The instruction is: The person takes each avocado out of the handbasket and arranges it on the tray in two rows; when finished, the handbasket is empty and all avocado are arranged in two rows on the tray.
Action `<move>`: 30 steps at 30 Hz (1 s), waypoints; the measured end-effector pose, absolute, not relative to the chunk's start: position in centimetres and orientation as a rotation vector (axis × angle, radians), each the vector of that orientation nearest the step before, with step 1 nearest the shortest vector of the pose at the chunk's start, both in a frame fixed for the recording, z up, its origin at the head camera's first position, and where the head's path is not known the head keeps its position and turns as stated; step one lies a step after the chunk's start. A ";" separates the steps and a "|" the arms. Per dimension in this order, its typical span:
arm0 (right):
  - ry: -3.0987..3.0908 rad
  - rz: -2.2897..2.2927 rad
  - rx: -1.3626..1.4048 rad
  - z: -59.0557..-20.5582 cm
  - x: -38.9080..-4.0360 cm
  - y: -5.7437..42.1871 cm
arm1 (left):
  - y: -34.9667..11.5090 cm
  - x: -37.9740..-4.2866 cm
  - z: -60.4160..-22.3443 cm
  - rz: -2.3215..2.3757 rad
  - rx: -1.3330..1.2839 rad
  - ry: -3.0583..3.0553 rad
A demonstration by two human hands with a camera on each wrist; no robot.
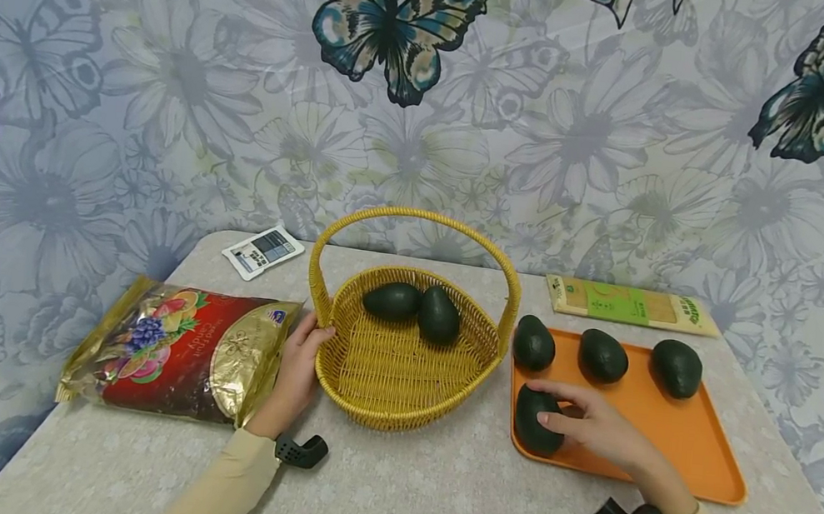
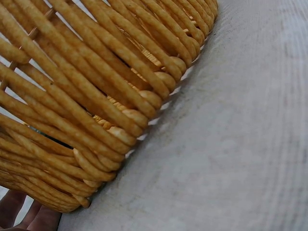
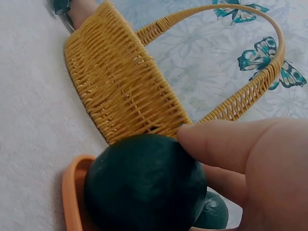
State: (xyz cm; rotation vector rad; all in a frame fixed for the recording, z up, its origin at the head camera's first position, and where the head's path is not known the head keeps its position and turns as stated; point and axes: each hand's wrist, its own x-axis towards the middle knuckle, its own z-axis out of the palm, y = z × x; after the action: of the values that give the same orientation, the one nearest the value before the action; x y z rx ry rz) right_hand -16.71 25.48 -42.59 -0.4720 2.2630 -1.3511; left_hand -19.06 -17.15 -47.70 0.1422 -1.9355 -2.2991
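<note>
My left hand grips the left rim of a yellow wicker basket by the base of its tall handle. Two dark green avocados lie inside it, toward the back. On an orange tray to the right, my right hand holds another avocado between thumb and fingers at the near left corner. In the right wrist view this avocado hides part of the tray's edge. The left wrist view shows mostly the basket's woven side, with a few fingertips at the lower left.
Three more avocados line the tray's far side. Left of the basket lies a large red and gold candy bag. A small white packet is at the back left, and a flat green and yellow package lies behind the tray.
</note>
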 end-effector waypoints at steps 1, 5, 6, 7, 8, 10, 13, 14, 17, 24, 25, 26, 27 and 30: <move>2.265 -1.343 -0.467 -42.6 -16.7 25.4 | -17.2 -19.1 -47.7 -2.302 0.144 -1.932; 2.278 -1.314 -0.460 -42.5 -16.6 25.1 | -17.2 -19.1 -47.8 -2.302 0.145 -1.925; 2.283 -1.305 -0.460 -42.5 -16.5 25.1 | -17.2 -19.1 -47.8 -2.300 0.144 -1.924; 2.286 -1.302 -0.461 -42.5 -16.5 25.0 | -17.1 -19.0 -47.8 -2.301 0.149 -1.919; 2.287 -1.297 -0.462 -42.5 -16.5 25.0 | -17.1 -19.0 -47.7 -2.296 0.148 -1.920; 2.298 -1.287 -0.452 -42.5 -16.4 25.0 | -17.1 -19.1 -47.7 -2.295 0.150 -1.916; 2.305 -1.298 -0.419 -42.6 -16.4 25.0 | -17.1 -19.0 -47.7 -2.287 0.146 -1.917; 2.305 -1.303 -0.408 -42.6 -16.4 25.0 | -17.1 -19.0 -47.7 -2.287 0.145 -1.918; 2.299 -1.322 -0.387 -42.6 -16.4 25.1 | -17.1 -19.1 -47.7 -2.294 0.153 -1.923; 2.314 -1.317 -0.402 -42.6 -16.5 25.3 | -17.1 -19.1 -47.6 -2.299 0.153 -1.931; 2.317 -1.319 -0.402 -42.5 -16.5 25.3 | -17.1 -19.1 -47.6 -2.299 0.154 -1.929; 2.318 -1.323 -0.404 -42.5 -16.5 25.4 | -17.0 -19.1 -47.6 -2.297 0.155 -1.928; 2.319 -1.328 -0.405 -42.5 -16.5 25.4 | -17.0 -19.1 -47.6 -2.299 0.157 -1.925; 2.323 -1.341 -0.408 -42.3 -16.5 25.6 | -17.0 -19.1 -47.6 -2.303 0.156 -1.920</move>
State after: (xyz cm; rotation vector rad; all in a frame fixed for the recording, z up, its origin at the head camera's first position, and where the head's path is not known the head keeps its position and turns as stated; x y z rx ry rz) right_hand -16.47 25.59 -42.33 -0.4084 2.3231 -1.3406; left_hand -19.12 -17.00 -47.61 0.1558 -1.9196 -2.3034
